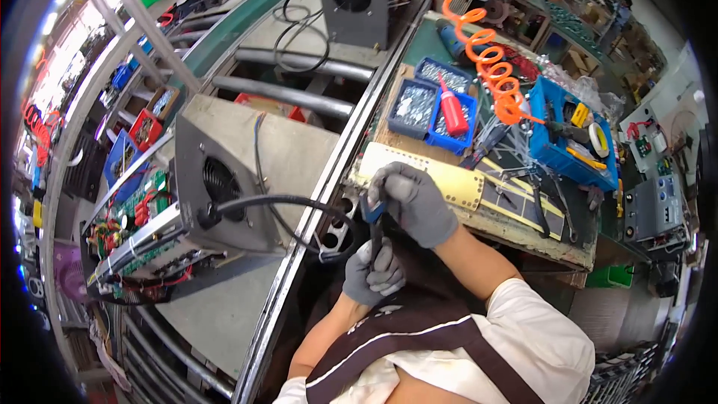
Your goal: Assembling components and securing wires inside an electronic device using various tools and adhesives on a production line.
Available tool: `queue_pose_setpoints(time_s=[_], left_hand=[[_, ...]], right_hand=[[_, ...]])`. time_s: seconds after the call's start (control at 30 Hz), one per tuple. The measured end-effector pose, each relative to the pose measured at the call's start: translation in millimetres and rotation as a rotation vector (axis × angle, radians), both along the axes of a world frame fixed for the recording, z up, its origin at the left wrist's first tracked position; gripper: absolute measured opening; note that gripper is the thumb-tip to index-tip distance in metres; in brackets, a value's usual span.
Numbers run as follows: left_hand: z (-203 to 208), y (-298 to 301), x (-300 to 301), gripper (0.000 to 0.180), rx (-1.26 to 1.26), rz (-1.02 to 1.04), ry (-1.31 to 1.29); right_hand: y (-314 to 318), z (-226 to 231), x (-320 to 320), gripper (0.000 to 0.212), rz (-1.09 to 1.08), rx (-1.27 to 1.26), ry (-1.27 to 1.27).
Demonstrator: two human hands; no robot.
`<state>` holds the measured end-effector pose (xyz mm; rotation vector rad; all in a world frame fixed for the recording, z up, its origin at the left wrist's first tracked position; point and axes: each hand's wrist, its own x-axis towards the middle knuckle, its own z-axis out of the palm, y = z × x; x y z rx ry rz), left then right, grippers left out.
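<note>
My left hand (372, 275), in a grey glove, is closed around the end of a thick black cable (278, 199). The cable runs in a loop from the dark metal housing of an open machine (217, 179) with a fan grille. At the cable's end a dark piece with a blue part (372, 209) points up out of my left fist; its exact kind is unclear. My right hand (413, 202), also gloved in grey, sits just above, with thumb and fingers pinched at that blue part. My fingers partly hide the contact.
Left lies a roller conveyor (299, 62) carrying boards and a second dark fan housing (355, 4). Right is a bench with blue screw bins (413, 108), a red bottle (452, 112), a blue tool box (572, 135), pliers (540, 213) and an orange coiled hose (486, 52).
</note>
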<state>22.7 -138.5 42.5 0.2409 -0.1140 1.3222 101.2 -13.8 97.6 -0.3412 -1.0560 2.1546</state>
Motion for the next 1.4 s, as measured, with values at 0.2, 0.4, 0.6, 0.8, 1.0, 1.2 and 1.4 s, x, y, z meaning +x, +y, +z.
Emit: queue_pose_setpoints(time_s=[0.2,0.4,0.6,0.8,1.0,1.2,1.4], left_hand=[[-6.6,6.6,5.6,0.037,0.045,0.001,-0.092],[-10.1,6.8,7.0,0.036,0.021,0.003,-0.092],[-12.1,11.3,5.1,0.034,0.019,-0.001,-0.070],[-5.1,24.0,10.5,0.036,0.119,-0.042,-0.167],[-4.1,35.4,20.4,0.041,0.112,-0.097,-0.256],[-2.8,41.8,26.9,0.042,0.013,-0.102,-0.226],[-0.5,51.4,26.0,0.040,-0.012,-0.079,-0.282]], right_hand=[[4.3,3.4,4.8,0.024,-0.009,-0.074,0.034],[11.9,-4.2,7.5,0.016,-0.015,-0.064,0.015],[15.9,-10.9,7.0,0.022,-0.022,-0.064,-0.011],[22.9,0.3,2.2,0.047,0.176,-0.267,0.198],[26.9,-8.5,5.9,0.039,0.212,-0.219,0.217],[32.2,-15.2,0.9,0.042,0.258,-0.124,0.325],[42.4,-9.7,8.4,0.047,0.189,-0.407,0.300]])
